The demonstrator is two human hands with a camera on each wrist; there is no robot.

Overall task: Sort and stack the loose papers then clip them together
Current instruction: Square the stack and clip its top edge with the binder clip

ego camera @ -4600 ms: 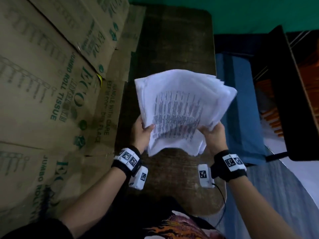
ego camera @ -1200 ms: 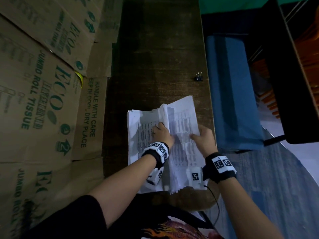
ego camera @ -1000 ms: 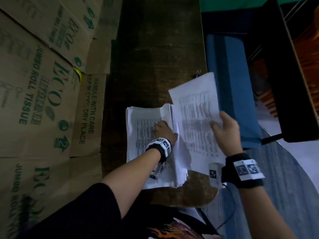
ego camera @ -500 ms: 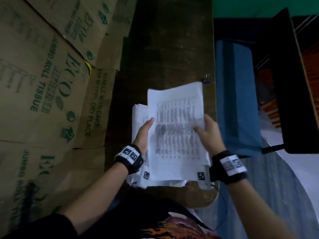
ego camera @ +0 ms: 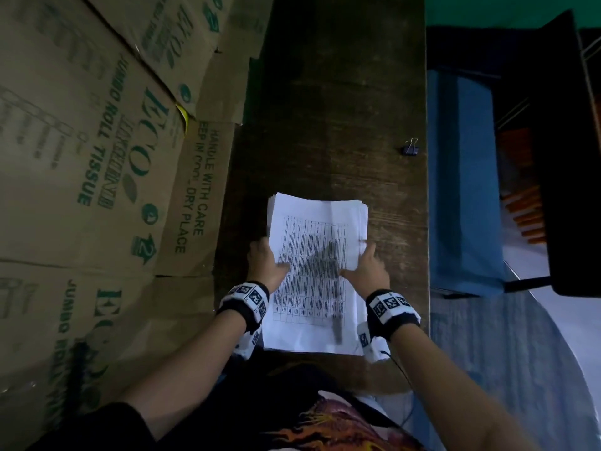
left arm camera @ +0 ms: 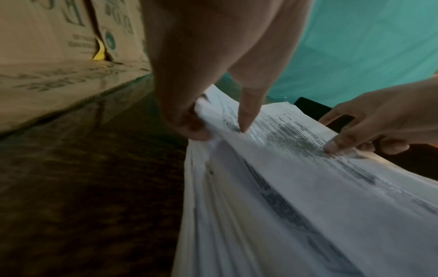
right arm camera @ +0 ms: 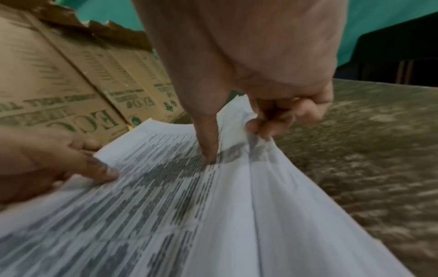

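Note:
A stack of white printed papers (ego camera: 313, 255) lies on the dark wooden table (ego camera: 341, 109), its top sheet showing a table of text. My left hand (ego camera: 265, 263) grips the stack's left edge, thumb on top (left arm camera: 246, 120) and fingers curled under the edge. My right hand (ego camera: 366, 268) grips the right edge the same way, thumb pressing the top sheet (right arm camera: 208, 150), fingers curled round the side. A small black binder clip (ego camera: 411, 148) lies apart, near the table's right edge, beyond the stack.
Cardboard boxes (ego camera: 97, 157) printed with green text line the table's left side. A blue bench or cushion (ego camera: 461, 183) runs along the right, with a dark wooden piece of furniture (ego camera: 566, 157) beyond it. A teal wall (ego camera: 487, 8) stands behind.
The loose sheet my right hand lifted has come down onto the stack. Both hands have moved to the stack's side edges, and the stack lies squarer on the table.

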